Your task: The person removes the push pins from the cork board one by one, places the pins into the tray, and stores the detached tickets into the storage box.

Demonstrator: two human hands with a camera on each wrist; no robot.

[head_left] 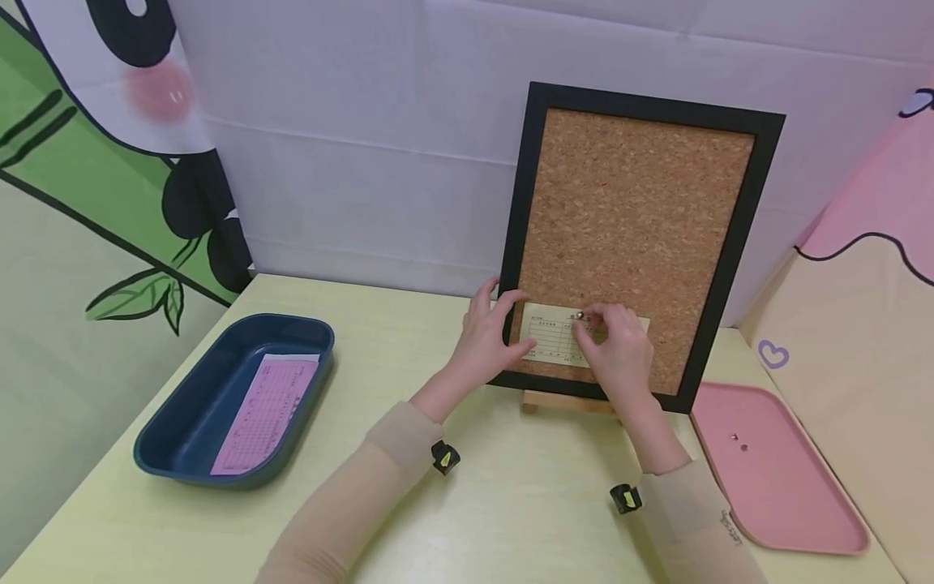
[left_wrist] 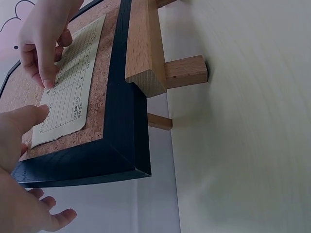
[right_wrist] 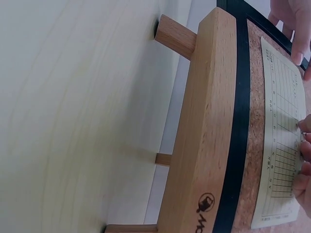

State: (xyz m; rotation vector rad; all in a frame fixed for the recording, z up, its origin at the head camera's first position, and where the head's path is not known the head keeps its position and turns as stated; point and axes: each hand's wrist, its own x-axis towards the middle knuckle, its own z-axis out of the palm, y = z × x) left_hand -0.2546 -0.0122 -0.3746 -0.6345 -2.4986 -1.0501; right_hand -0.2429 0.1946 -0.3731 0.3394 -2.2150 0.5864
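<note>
A pale yellow printed slip [head_left: 550, 331] lies against the lower part of a black-framed cork board [head_left: 638, 211]. My left hand [head_left: 485, 337] is at the board's left edge, fingers spread over and beside the frame. Its thumb touches the slip's left end. My right hand [head_left: 620, 349] is over the slip's right half, with thumb and index finger pinching at a small silver push pin [head_left: 580, 315] near the slip's top edge. In the right wrist view, the right fingertips meet the slip [right_wrist: 279, 145]; the pin's point is hidden.
A wooden stand [left_wrist: 146, 53] props the board upright on the pale table. At left sits a dark blue tray [head_left: 164, 422] holding a pink printed slip [head_left: 266, 414]. On the right, a pink tray [head_left: 795, 495] carries two small silver pins [head_left: 739, 442].
</note>
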